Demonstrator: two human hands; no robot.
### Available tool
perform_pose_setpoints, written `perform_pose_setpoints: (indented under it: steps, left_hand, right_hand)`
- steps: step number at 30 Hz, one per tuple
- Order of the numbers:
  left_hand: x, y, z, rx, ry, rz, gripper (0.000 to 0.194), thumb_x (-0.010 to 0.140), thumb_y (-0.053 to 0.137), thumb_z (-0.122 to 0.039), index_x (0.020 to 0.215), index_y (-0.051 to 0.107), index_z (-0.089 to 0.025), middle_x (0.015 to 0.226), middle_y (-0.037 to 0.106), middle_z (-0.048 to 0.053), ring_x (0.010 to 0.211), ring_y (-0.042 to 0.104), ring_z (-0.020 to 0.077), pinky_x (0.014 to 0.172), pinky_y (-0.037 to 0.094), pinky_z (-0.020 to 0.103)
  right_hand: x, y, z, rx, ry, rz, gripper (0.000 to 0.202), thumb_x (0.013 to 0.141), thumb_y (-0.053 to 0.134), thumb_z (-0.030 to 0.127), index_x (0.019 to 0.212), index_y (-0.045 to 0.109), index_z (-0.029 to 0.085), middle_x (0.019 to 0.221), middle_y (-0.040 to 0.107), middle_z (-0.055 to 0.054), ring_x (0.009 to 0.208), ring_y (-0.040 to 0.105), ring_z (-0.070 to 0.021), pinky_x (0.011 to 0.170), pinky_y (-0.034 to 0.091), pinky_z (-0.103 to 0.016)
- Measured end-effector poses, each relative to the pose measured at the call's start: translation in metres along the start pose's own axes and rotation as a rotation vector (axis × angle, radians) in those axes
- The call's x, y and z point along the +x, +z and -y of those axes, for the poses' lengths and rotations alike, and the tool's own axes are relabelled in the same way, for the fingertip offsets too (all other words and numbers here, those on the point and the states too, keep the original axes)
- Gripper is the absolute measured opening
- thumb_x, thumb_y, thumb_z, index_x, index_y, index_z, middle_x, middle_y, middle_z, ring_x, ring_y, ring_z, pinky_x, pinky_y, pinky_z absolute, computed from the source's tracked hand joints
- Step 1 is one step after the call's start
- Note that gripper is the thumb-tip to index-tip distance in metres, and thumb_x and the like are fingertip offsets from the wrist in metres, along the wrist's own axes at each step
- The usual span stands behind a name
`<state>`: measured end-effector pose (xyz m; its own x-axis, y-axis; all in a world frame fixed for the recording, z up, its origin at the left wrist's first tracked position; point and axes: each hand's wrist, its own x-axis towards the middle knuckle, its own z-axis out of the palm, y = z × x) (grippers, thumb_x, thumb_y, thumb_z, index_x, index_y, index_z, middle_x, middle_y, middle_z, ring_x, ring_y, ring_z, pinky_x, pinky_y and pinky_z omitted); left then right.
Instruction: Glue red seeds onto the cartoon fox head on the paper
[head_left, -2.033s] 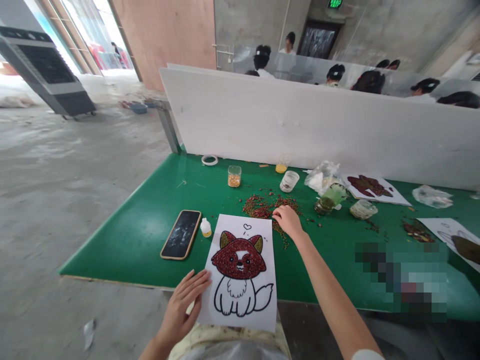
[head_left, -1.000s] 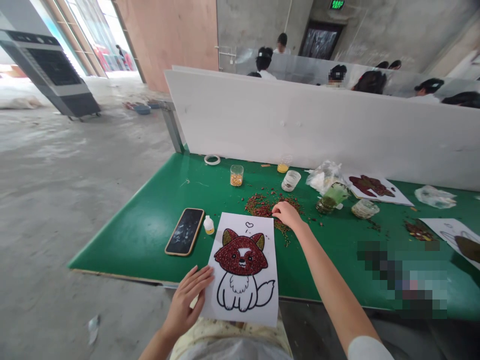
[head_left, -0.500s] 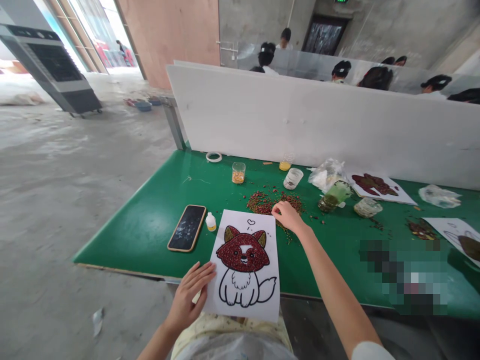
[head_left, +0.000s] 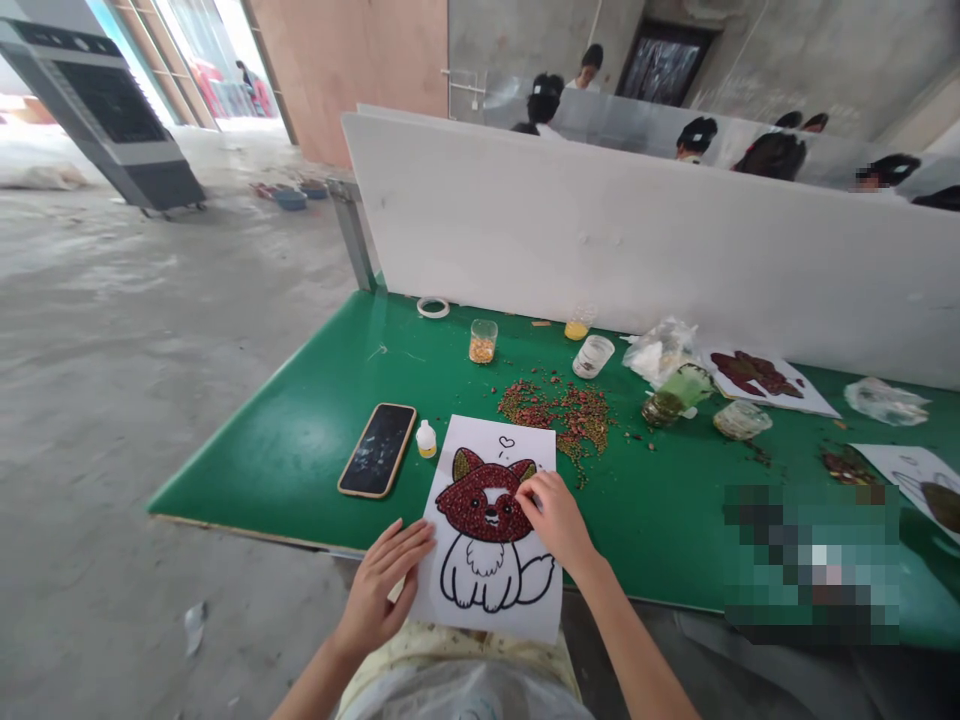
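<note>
In front of me a white sheet (head_left: 491,560) carries a fox drawing, its head covered in dark red beans and its ears partly in green ones. The body and tail are bare outline. My left hand (head_left: 390,575) lies flat with fingers stretched out on the sheet's left edge. Over the right side of the fox's head is my right hand (head_left: 551,510), thumb and fingertips pinched together; whatever they hold is too small to make out. Loose red and green beans (head_left: 559,410) are scattered just beyond the sheet. A small white glue bottle (head_left: 426,440) stands left of the sheet.
A phone (head_left: 377,450) lies left of the bottle. Along the back are a tape roll (head_left: 433,308), a cup of yellow kernels (head_left: 483,342), a clear cup (head_left: 593,356), a tipped green jar (head_left: 675,395) and plastic bags (head_left: 660,350). A white partition (head_left: 637,230) borders the table; people sit behind it.
My right hand has moved from the scattered beans back toward me, onto the fox's head on the sheet. My left hand stays on the sheet's edge. The view has shifted slightly.
</note>
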<state>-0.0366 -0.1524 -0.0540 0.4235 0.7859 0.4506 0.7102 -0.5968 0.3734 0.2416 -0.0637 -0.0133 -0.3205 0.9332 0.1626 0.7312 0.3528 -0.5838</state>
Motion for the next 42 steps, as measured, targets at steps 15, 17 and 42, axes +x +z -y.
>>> perform_pose_setpoints:
  steps: [15,17,42]
  left_hand:
    - [0.001,-0.001,-0.001,0.009,0.012,-0.002,0.045,0.081,0.043,-0.009,0.124,0.051,-0.020,0.127,0.058,0.007,0.123,0.049,0.0205,0.107,0.033,0.043]
    - [0.002,-0.001,-0.001,0.007,0.011,-0.008,0.045,0.080,0.043,-0.009,0.123,0.051,-0.020,0.126,0.059,0.007,0.122,0.049,0.0203,0.107,0.033,0.042]
    - [0.002,0.000,-0.001,-0.012,0.013,-0.022,0.044,0.081,0.043,-0.008,0.122,0.053,-0.019,0.126,0.058,0.006,0.122,0.049,0.0205,0.106,0.033,0.042]
  right_hand:
    - [0.002,-0.008,-0.005,0.116,0.118,-0.069,0.010,0.083,0.053,0.020,0.075,0.059,0.021,0.081,0.062,-0.004,0.081,0.052,-0.0203,0.075,0.041,-0.032]
    - [0.001,-0.006,-0.006,0.130,0.126,-0.100,0.006,0.082,0.054,0.020,0.077,0.058,0.021,0.083,0.061,-0.004,0.082,0.051,-0.0203,0.075,0.041,-0.032]
    - [0.004,0.006,0.001,0.102,0.055,-0.069,0.010,0.079,0.051,0.013,0.072,0.052,0.020,0.079,0.056,-0.002,0.081,0.049,-0.0180,0.075,0.037,-0.030]
